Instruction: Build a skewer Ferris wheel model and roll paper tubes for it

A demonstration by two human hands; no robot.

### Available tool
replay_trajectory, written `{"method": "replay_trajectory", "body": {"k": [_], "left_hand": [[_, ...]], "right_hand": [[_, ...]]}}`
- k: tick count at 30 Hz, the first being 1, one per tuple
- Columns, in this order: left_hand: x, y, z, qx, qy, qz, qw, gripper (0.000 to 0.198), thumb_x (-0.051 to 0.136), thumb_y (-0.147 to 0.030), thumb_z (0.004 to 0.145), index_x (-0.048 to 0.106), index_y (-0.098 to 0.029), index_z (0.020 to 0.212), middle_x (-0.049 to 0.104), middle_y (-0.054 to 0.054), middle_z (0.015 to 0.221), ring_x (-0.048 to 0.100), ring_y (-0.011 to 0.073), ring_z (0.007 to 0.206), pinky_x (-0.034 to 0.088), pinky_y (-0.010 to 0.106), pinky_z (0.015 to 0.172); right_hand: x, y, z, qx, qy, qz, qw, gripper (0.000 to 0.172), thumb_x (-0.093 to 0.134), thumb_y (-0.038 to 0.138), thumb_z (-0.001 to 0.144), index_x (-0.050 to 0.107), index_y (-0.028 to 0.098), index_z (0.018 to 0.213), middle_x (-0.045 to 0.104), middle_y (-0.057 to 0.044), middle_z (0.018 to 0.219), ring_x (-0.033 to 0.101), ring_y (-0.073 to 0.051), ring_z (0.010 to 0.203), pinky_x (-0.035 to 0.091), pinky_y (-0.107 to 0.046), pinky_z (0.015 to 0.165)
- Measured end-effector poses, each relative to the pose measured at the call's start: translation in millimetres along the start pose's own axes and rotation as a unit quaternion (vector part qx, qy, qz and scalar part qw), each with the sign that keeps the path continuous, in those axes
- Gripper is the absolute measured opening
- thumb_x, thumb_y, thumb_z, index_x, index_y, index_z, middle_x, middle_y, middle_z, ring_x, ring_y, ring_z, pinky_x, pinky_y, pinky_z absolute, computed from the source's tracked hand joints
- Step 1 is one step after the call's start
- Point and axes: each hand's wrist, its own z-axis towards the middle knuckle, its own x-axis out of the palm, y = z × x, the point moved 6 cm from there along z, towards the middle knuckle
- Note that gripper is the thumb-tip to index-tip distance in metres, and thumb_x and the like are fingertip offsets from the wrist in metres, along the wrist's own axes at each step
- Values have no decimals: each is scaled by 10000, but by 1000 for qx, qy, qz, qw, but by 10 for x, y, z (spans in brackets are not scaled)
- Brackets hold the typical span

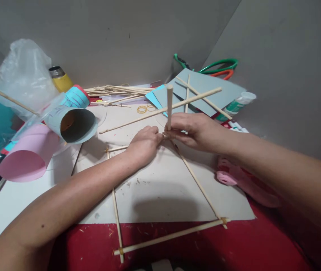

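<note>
Head view: Grey walls (138,37) back a red table (245,248), where a pale board (160,177) lies under a four-sided frame (166,238) of thin wood, its near side past the board's edge, over the red. At far left stands a plastic bag (22,71); at far right lies grey card (217,88). Working at the frame's far right corner, a person's right hand (194,128) is closed, thumb and fingertips clamped on the foot of an upright stick (170,105). The left hand (145,145) is curled over the frame's far side, fingertips at the same corner; what they grip is hidden, so its hold cannot be told. The stick's long axis rises steeply from the flat frame, just left of the right hand, the nearer of the two, and right of the left hand. At left lie a pink tube (43,137) and a blue tube (55,120), nearer than a yellow bottle (61,81). Smallest are the bands: loose ones (141,111) beyond the hands, others (223,221) binding the frame's near corners.
</note>
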Motion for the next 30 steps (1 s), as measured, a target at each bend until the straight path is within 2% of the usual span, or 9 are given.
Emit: {"method": "replay_trajectory", "body": {"k": [4, 9, 16, 21, 25, 30], "left_hand": [[-29, -20, -20, -1, -3, 38, 999, 277, 412, -194, 971, 683, -149, 932, 593, 77, 873, 527, 208, 855, 440, 322, 779], [-68, -37, -27, -13, -2, 29, 1000, 257, 426, -221, 965, 673, -160, 928, 587, 66, 858, 547, 204, 830, 447, 317, 761], [-98, -33, -29, -34, 18, 16, 999, 295, 409, -271, 975, 694, -196, 960, 584, 58, 851, 562, 197, 760, 416, 301, 669], [-60, -34, -9, -29, 21, 20, 999, 270, 412, -217, 967, 673, -157, 927, 616, 67, 878, 577, 197, 800, 420, 294, 697], [-73, -81, 14, -19, 15, 13, 1000, 248, 436, -216, 955, 666, -155, 1024, 638, 64, 880, 599, 204, 823, 439, 293, 702], [-113, -104, 48, -29, 28, 33, 999, 289, 436, -276, 971, 694, -230, 1094, 645, 50, 847, 613, 210, 778, 434, 295, 658]], "right_hand": [[-29, -32, -40, 12, -24, 11, 1000, 154, 485, 212, 900, 523, 227, 752, 585, -39, 721, 548, -182, 677, 432, -300, 624], [-43, -45, -133, 21, -66, 42, 997, 160, 532, 212, 899, 550, 234, 741, 613, -38, 712, 566, -175, 656, 443, -292, 595], [-41, -43, -211, 2, -95, 30, 995, 149, 549, 162, 892, 576, 207, 753, 641, -44, 726, 583, -165, 657, 440, -275, 590], [-41, -30, -223, 0, -115, 33, 993, 111, 556, 156, 887, 601, 215, 805, 660, -44, 749, 605, -170, 683, 466, -282, 617], [-44, -45, -226, 3, -127, 42, 991, 116, 565, 160, 885, 601, 204, 784, 662, -49, 739, 603, -165, 661, 468, -272, 586], [-60, -84, -211, 13, -119, 47, 992, 139, 554, 156, 885, 590, 206, 760, 643, -36, 716, 586, -156, 642, 460, -269, 587]]}}
